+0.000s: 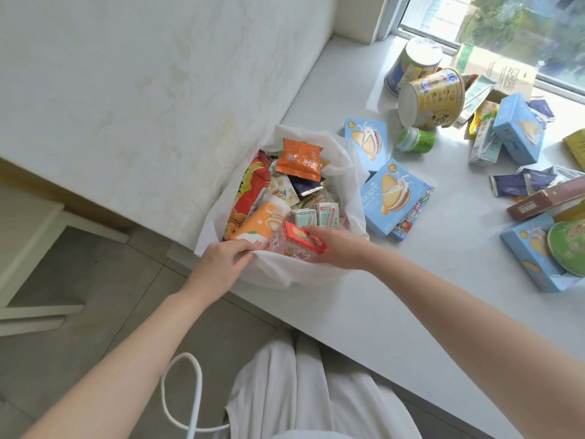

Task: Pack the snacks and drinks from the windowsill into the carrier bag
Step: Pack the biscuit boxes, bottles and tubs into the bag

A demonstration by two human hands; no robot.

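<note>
My left hand (221,261) is clenched on the near rim of the white fabric carrier bag (348,175), which sits at the left edge of the white stone windowsill (380,305). My right hand (337,248) grasps a small red-and-pink cardboard carton (302,243) just inside the bag's near edge, beside an orange-and-white pouch (262,223) and two small pale drink cartons (316,215). An orange foil sachet (299,160) lies at the bag's far side. Just right of the bag on the sill lies a light-blue biscuit box (392,198). Farther off are a small green plastic bottle (416,139) and a round yellow tub (430,99) on its side.
</note>
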